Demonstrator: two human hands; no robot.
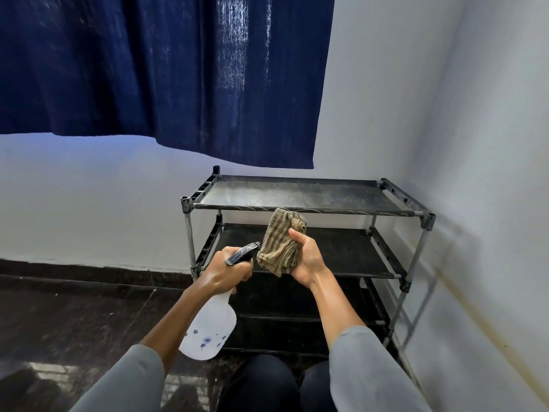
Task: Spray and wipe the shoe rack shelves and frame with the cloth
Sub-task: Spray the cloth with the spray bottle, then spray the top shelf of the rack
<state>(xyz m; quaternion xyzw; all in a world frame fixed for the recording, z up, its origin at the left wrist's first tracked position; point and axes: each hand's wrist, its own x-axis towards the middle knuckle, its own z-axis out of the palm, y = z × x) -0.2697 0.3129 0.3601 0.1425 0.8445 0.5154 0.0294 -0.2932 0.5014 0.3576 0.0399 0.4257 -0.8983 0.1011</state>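
Left grip: my left hand is wrapped round the neck of the white plastic spray bottle, at about 7 o'clock from the middle of the view; the bottle's black trigger head points toward 1 o'clock, its nozzle just beside the cloth.
Right grip: my right hand grasps the bunched brown striped cloth, thumb up along its right side, palm turned to me.
Cloth: held in the air in front of the rack's middle shelf, just below the front rail of the top one.
Shoe rack: black metal-framed shoe rack stands at 3 o'clock in the corner by the white wall; its top shelf is speckled with pale dust.
Curtain: dark blue fabric curtain hangs at 12 o'clock above the rack.
Floor: dark polished floor at 8 o'clock.
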